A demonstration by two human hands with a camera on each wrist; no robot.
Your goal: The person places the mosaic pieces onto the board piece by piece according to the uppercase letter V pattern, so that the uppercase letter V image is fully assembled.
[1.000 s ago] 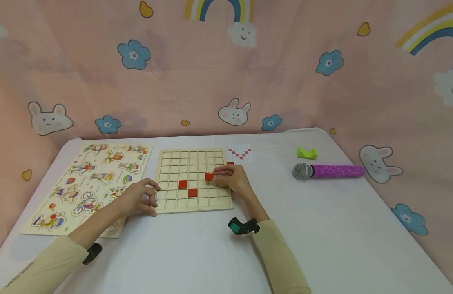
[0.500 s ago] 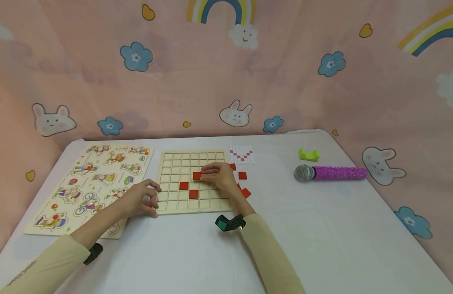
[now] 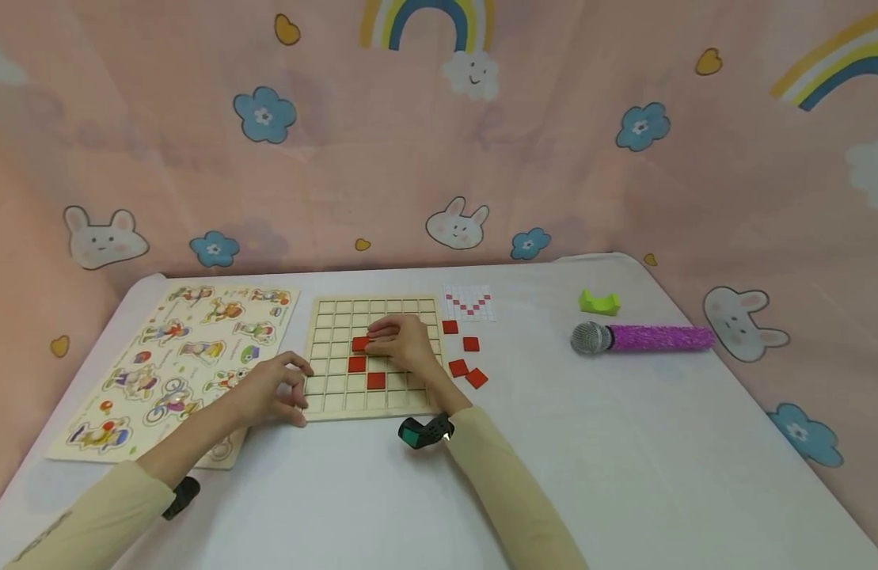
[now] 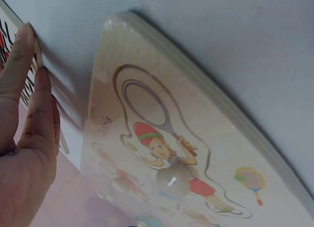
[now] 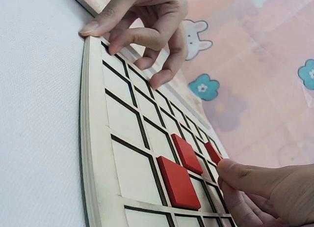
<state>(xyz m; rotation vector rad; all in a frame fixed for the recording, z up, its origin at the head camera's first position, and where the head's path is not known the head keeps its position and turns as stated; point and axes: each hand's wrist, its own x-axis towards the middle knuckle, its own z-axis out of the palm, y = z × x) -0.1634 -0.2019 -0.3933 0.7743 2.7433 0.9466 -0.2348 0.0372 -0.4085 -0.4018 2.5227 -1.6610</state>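
On the white surface [image 3: 624, 475], a grid board [image 3: 336, 384] lies flat between the hands. The left hand [image 3: 271, 389] holds its left edge with bent fingers, probably to steady it. The right hand [image 3: 403, 346] pinches a red tile [image 3: 359, 343] at its fingertips, over the board, presumably for fine alignment.

A: Clothing?

B: Long-cut beige fabric right sleeve [image 3: 513, 491]; matching beige fabric left sleeve [image 3: 107, 513].

A: Markings?

B: Dark strip of lettering-like marks [image 3: 43, 537] along the left one, too small to read.

A: Wrists?

B: Left, compact black wrist-worn device [image 3: 181, 498]. Right, curved black band [image 3: 426, 432], flat green patch [image 3: 410, 437] on its end.

A: Past that?

B: Bare fingers [image 5: 248, 178].
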